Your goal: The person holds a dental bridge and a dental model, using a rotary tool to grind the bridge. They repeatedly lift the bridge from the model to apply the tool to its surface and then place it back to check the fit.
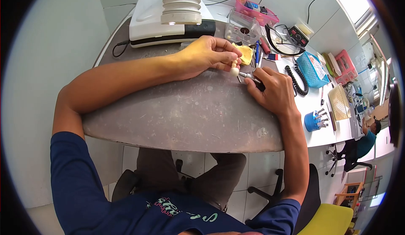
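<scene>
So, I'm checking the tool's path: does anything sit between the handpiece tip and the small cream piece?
Nothing visible does. The left hand pinches the small cream piece, and the handpiece in the right hand points straight at it.

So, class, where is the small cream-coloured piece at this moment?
In the head view, the cream-coloured piece sits just right of centre, pinched in the left hand over the grey bench, touching the tip of the handpiece held by the right hand.

A cream piece (234, 68) lies on the grey bench (181, 117) (yellow cloth (245, 53), blue basket (313, 69)).
</scene>
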